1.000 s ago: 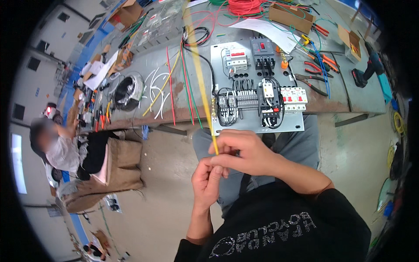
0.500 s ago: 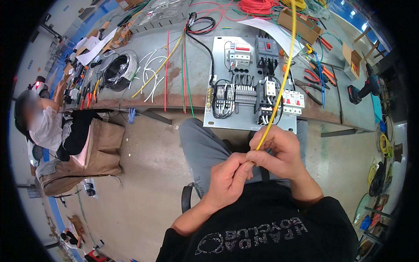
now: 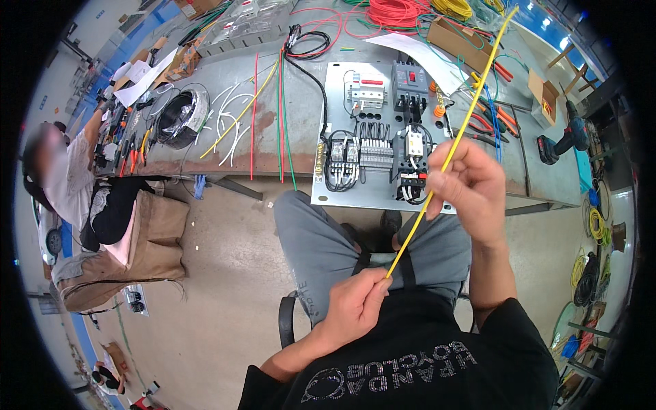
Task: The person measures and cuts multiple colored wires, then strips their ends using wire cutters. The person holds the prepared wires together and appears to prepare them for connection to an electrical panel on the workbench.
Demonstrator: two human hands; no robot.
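Note:
A straight length of yellow wire (image 3: pixel 417 236) slants up and to the right across my lap. My left hand (image 3: pixel 355 301) pinches its lower end between thumb and fingers. Higher along it, my right hand (image 3: pixel 468 184) grips the wire between thumb and forefinger, and the free end rises past the bench. Behind the right hand is a metal mounting plate (image 3: pixel 328 191) that overhangs the bench edge. On the plate sit a black circuit breaker (image 3: pixel 411 85), a terminal block (image 3: pixel 376 153) and contactors with short wires. My right hand hides part of the plate's right side.
Red, green and yellow wires (image 3: pixel 280 116) lie on the bench (image 3: pixel 225 68) left of the plate. Pliers (image 3: pixel 485 123) and a cordless drill (image 3: pixel 564 137) lie to the right. A coil of black cable (image 3: pixel 179 119) sits further left, near a seated person (image 3: pixel 68 178).
My right hand has moved up and to the right, sliding away from my left hand along the wire. The wire now leans further right, and the left hand stays at its lower end.

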